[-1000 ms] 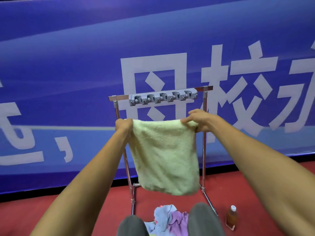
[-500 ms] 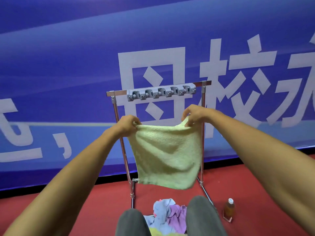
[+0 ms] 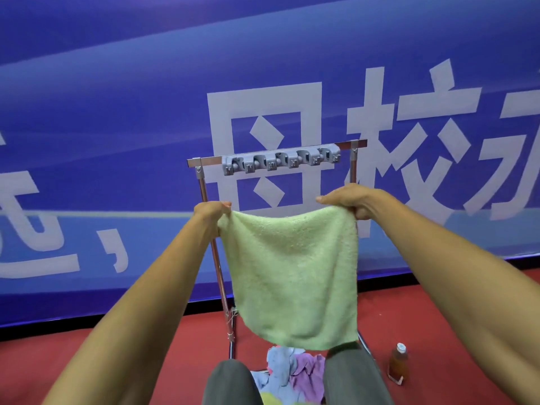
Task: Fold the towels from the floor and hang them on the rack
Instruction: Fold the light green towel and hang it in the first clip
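Observation:
A light green towel [image 3: 292,273] hangs spread in the air in front of me. My left hand [image 3: 211,210] pinches its top left corner and my right hand [image 3: 347,200] pinches its top right corner. Behind it stands a metal rack [image 3: 209,160] with a grey strip of clips [image 3: 280,160] on its top bar, a little above my hands. On the red floor between my knees lies a pile of towels [image 3: 292,366] in blue, purple and yellow.
A small bottle of amber liquid [image 3: 398,362] stands on the red floor right of the rack's foot. A blue banner wall [image 3: 117,112] with white characters runs just behind the rack. My knees [image 3: 230,381] fill the bottom middle.
The towel's top edge, slack half a second ago, is now pulled wider between my hands. The towel hangs flatter and squarer, still below the rack's top bar.

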